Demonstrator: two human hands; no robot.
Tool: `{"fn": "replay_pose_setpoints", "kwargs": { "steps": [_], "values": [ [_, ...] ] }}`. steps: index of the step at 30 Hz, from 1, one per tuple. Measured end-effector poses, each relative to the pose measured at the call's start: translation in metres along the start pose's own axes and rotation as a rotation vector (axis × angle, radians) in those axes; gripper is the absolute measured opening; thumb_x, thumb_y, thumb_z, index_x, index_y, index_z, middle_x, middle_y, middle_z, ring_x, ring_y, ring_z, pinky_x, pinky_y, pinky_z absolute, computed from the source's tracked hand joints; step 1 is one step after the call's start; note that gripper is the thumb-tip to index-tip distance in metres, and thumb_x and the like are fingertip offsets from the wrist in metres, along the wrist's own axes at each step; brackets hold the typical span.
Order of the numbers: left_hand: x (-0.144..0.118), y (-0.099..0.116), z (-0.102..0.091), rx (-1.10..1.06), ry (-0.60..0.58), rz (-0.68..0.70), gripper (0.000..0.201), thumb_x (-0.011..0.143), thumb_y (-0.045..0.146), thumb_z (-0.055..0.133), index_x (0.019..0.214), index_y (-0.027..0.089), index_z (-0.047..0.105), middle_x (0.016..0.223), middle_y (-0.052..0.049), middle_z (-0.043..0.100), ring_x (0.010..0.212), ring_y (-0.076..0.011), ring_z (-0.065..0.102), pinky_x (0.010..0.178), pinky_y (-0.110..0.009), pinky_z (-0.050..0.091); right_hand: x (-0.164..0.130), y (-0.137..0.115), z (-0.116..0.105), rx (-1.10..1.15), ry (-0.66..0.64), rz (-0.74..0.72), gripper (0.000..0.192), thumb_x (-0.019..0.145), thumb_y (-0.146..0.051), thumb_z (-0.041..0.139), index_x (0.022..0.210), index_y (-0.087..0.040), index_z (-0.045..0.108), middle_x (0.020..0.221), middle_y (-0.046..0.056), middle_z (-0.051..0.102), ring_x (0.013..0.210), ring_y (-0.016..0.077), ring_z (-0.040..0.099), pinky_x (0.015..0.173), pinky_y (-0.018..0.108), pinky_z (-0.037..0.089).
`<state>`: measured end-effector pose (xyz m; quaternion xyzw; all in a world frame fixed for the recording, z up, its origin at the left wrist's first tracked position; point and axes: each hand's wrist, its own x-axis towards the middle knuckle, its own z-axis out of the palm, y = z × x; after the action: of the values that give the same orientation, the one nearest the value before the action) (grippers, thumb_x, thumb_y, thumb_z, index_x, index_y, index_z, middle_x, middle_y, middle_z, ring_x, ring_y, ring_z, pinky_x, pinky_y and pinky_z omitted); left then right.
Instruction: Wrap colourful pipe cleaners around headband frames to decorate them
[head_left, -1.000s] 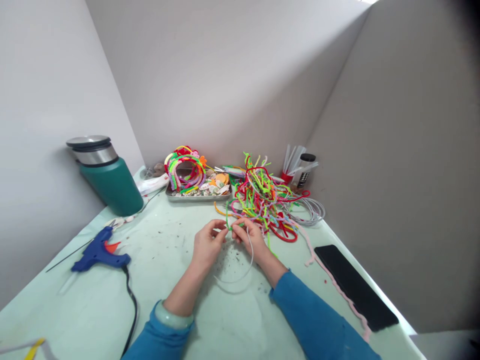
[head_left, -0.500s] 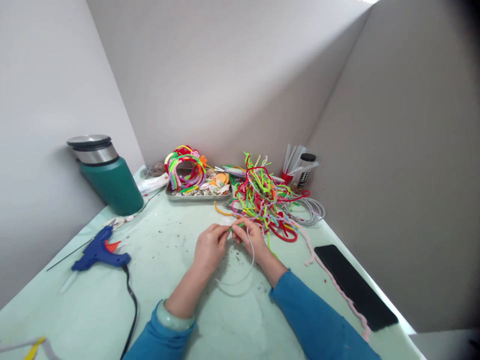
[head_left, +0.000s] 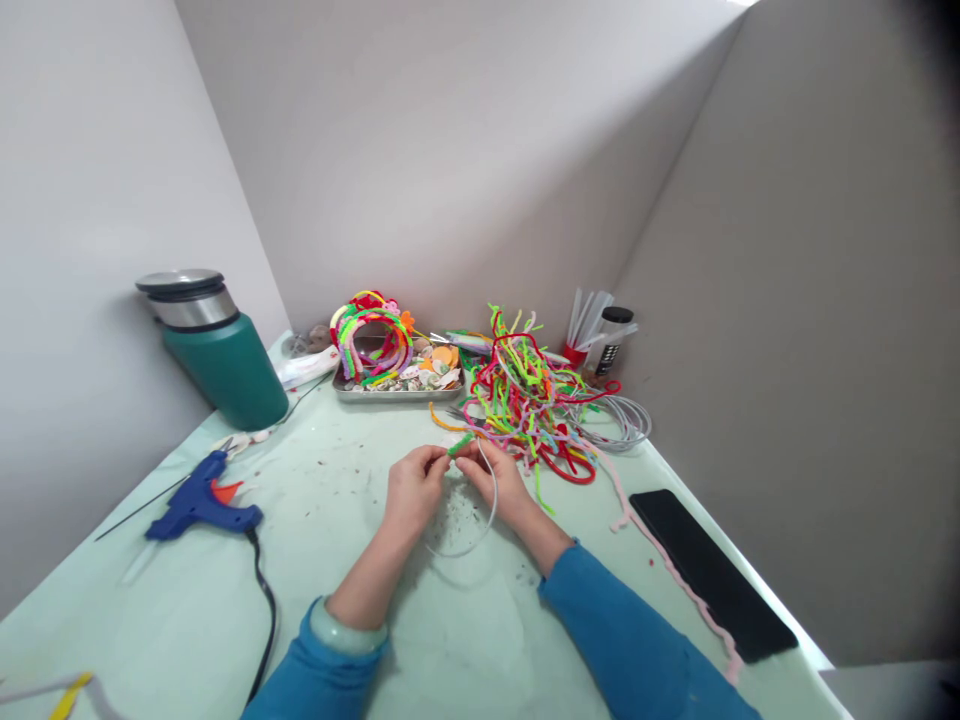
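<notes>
Over the middle of the table my two hands meet at their fingertips. My left hand (head_left: 414,490) pinches the lower end of a short green pipe cleaner (head_left: 460,444). Opposite it, my right hand (head_left: 501,482) is closed on a thin pale-grey hoop (head_left: 493,500), whose loop hangs down between my wrists. The green piece lies at the top of the hoop; whether it is wound around the wire is too small to tell. Just beyond my right hand lies a tangled heap of coloured pipe cleaners (head_left: 525,385).
A blue glue gun (head_left: 199,503) with its black cord lies left, near a green bottle (head_left: 232,365). Behind stand a metal tray (head_left: 397,396) and finished-looking coloured hoops (head_left: 345,350). At right are grey wire coils (head_left: 626,425), a black phone-like slab (head_left: 709,570) and a jar (head_left: 611,345).
Both hands have shifted slightly left. More of the green pipe cleaner now shows, pointing up from the fingertips, and the hoop's hanging loop has moved up a little.
</notes>
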<state>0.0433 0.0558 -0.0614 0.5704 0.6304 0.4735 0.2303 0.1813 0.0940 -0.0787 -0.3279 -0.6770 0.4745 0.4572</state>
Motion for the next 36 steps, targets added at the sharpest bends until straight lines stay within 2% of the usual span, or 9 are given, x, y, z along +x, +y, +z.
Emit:
{"fn": "replay_pose_setpoints", "kwargs": {
  "steps": [3, 7, 11, 15, 23, 30, 36],
  "values": [
    [0.0013, -0.0024, 0.0002, -0.085, -0.019, -0.049, 0.019, 0.073, 0.031, 0.052, 0.075, 0.017, 0.065, 0.07, -0.002, 0.066, 0.065, -0.0151, 0.057, 0.063, -0.024, 0.041, -0.0008, -0.0017, 0.0015, -0.114, 0.035, -0.024, 0.015, 0.078, -0.031, 0.058, 0.085, -0.019, 0.062, 0.07, 0.0, 0.057, 0.064, 0.0133, 0.051, 0.059, 0.024, 0.039],
    [0.0022, -0.0035, 0.0013, -0.2, -0.077, -0.116, 0.022, 0.072, 0.033, 0.053, 0.076, 0.015, 0.065, 0.058, -0.001, 0.062, 0.057, -0.014, 0.054, 0.054, -0.022, 0.038, -0.0015, -0.0031, 0.0015, -0.304, 0.093, -0.134, 0.011, 0.078, -0.028, 0.058, 0.073, -0.019, 0.062, 0.071, 0.001, 0.054, 0.069, 0.0149, 0.05, 0.063, 0.026, 0.038],
    [0.002, -0.0009, 0.0017, -0.267, -0.127, -0.167, 0.025, 0.071, 0.035, 0.054, 0.077, 0.014, 0.066, 0.048, 0.002, 0.055, 0.049, -0.0119, 0.049, 0.049, -0.021, 0.035, -0.0014, -0.0019, 0.0007, -0.342, 0.13, -0.151, 0.01, 0.078, -0.024, 0.057, 0.069, -0.019, 0.059, 0.072, 0.002, 0.054, 0.071, 0.0157, 0.05, 0.065, 0.026, 0.038],
    [0.0018, -0.0001, 0.0014, -0.277, -0.129, -0.183, 0.028, 0.072, 0.035, 0.053, 0.083, 0.013, 0.066, 0.054, 0.001, 0.058, 0.046, -0.0097, 0.046, 0.048, -0.021, 0.034, -0.0019, -0.0021, 0.0007, -0.31, 0.13, -0.121, 0.012, 0.079, -0.026, 0.055, 0.071, -0.018, 0.058, 0.07, 0.001, 0.055, 0.068, 0.0148, 0.05, 0.064, 0.025, 0.038],
    [0.0026, -0.0036, 0.0014, -0.223, -0.092, -0.178, 0.031, 0.072, 0.036, 0.052, 0.086, 0.014, 0.068, 0.066, -0.001, 0.064, 0.053, -0.0115, 0.052, 0.052, -0.022, 0.038, -0.0037, -0.0022, -0.0005, -0.111, -0.008, -0.04, 0.016, 0.08, -0.03, 0.055, 0.075, -0.016, 0.062, 0.066, 0.0, 0.056, 0.062, 0.0117, 0.049, 0.058, 0.022, 0.038],
    [0.0022, -0.0017, 0.0025, -0.258, -0.114, -0.189, 0.03, 0.072, 0.034, 0.053, 0.087, 0.013, 0.068, 0.07, -0.003, 0.068, 0.06, -0.0142, 0.058, 0.053, -0.021, 0.04, -0.0063, -0.0033, -0.0028, 0.042, -0.064, 0.048, 0.037, 0.088, -0.044, 0.039, 0.086, -0.016, 0.062, 0.07, 0.002, 0.056, 0.058, 0.0118, 0.048, 0.053, 0.023, 0.038],
    [0.0024, -0.0072, 0.0041, -0.205, -0.136, -0.093, 0.026, 0.074, 0.027, 0.05, 0.088, 0.015, 0.069, 0.083, -0.004, 0.071, 0.076, -0.0168, 0.062, 0.07, -0.024, 0.046, -0.007, -0.0042, -0.0026, -0.005, -0.06, 0.017, 0.036, 0.089, -0.043, 0.038, 0.084, -0.015, 0.06, 0.065, 0.001, 0.052, 0.058, 0.0118, 0.048, 0.054, 0.023, 0.038]
  ]
}}
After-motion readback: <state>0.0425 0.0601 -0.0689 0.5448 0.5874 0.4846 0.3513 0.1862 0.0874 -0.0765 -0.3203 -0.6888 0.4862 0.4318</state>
